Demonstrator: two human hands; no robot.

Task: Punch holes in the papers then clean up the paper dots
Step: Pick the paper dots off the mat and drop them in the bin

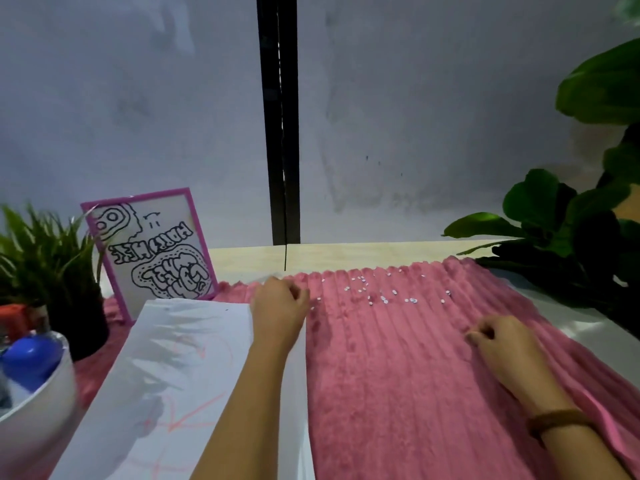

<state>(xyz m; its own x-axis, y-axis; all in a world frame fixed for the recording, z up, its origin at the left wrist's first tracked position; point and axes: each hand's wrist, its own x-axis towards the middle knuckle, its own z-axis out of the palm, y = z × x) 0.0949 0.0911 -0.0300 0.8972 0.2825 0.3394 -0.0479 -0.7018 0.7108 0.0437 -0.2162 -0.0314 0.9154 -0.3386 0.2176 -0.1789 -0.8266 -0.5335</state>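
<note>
At the far left, off the edge of the pink cloth (398,375), a white bowl (41,396) holds a blue-capped item (31,358), with something red (14,318) just behind it. Behind the bowl stands a grassy plant (48,251) in a dark pot, and beside that, at the cloth's far left corner, a pink-framed sign (156,247) leans upright. The papers (173,375), white with faint red scribbles, lie over the cloth's left part. The left hand (278,304) rests at the papers' far right corner, fingers curled under into a loose fist; whether it pinches anything cannot be told. To its right the paper dots (382,298) lie scattered in a loose band across the cloth's far part, near its back edge. The right hand (498,344) sits on the cloth nearer than the dots and apart from them, fingers curled in with the tips pressed together; what they grip, if anything, is too small to see. A brown band (557,420) circles that wrist. A big-leafed plant (581,216) stands beyond the cloth's right edge.
</note>
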